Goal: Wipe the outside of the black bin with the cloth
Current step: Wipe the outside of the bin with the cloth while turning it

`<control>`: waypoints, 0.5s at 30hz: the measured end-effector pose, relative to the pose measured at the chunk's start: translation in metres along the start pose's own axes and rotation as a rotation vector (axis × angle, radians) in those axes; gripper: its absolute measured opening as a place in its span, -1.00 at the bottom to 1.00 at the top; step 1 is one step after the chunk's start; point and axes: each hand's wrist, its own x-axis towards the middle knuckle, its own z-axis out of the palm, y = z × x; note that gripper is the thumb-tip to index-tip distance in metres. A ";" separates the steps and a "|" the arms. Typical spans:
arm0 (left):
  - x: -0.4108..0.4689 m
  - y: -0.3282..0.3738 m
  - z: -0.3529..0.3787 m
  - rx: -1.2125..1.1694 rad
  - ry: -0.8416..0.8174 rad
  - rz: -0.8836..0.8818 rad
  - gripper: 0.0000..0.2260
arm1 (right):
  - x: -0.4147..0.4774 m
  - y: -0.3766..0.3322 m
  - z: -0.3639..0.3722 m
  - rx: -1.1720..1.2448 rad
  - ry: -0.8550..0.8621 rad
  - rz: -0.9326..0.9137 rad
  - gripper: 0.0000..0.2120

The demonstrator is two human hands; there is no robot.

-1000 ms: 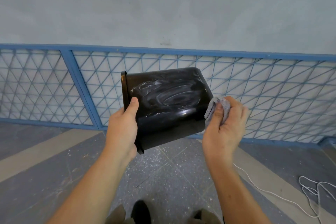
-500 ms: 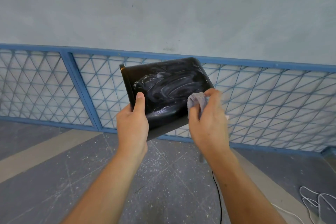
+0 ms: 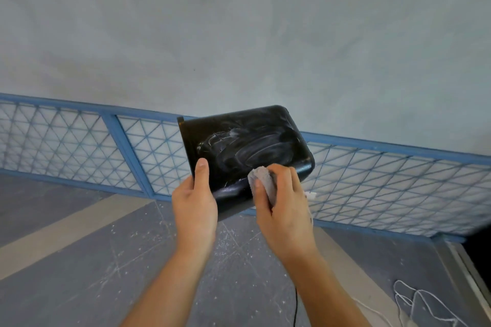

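A: The black bin (image 3: 247, 146) is held up in mid-air, tipped on its side before the blue railing (image 3: 372, 146), gripped at its rim end by the left hand (image 3: 195, 202), thumb laid on the streaked side.

B: And the grey cloth (image 3: 261, 180) is bunched tightly in the right hand (image 3: 284, 204), pressed against the bin's lower edge.

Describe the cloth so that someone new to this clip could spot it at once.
Find the black bin held up in front of the blue railing. At its lower edge, the right hand presses a small wad against it: that is the cloth, pale grey and crumpled, unlike the glossy, smeared bin.
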 end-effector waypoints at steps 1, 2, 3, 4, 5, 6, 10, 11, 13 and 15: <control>-0.007 0.016 -0.003 0.017 -0.003 0.015 -0.60 | 0.002 -0.017 -0.014 0.008 0.005 0.014 -0.74; -0.014 0.027 -0.006 0.027 -0.002 0.024 -0.59 | 0.002 -0.031 -0.026 0.022 0.025 0.042 -0.70; -0.022 0.039 -0.008 0.037 0.005 0.036 -0.58 | 0.002 -0.044 -0.035 0.034 0.058 0.062 -0.63; -0.031 0.051 -0.011 0.051 0.010 0.052 -0.53 | 0.002 -0.058 -0.044 0.038 0.091 0.070 -0.57; -0.039 0.063 -0.012 0.064 0.001 0.069 -0.46 | 0.001 -0.072 -0.051 0.024 0.116 0.062 -0.56; -0.049 0.074 -0.012 0.075 -0.005 0.077 -0.38 | -0.002 -0.088 -0.056 0.007 0.122 0.039 -0.60; -0.066 0.100 -0.019 0.048 -0.029 0.111 -0.44 | -0.024 -0.125 -0.064 -0.041 0.017 -0.119 -0.80; -0.065 0.102 -0.021 0.051 -0.040 0.110 -0.46 | -0.027 -0.125 -0.070 -0.056 0.007 -0.138 -0.81; -0.068 0.111 -0.029 0.111 -0.048 0.121 -0.49 | -0.027 -0.118 -0.087 -0.047 0.056 -0.094 -0.81; -0.073 0.119 -0.032 0.150 -0.063 0.138 -0.50 | -0.021 -0.112 -0.103 -0.005 0.123 0.036 -0.78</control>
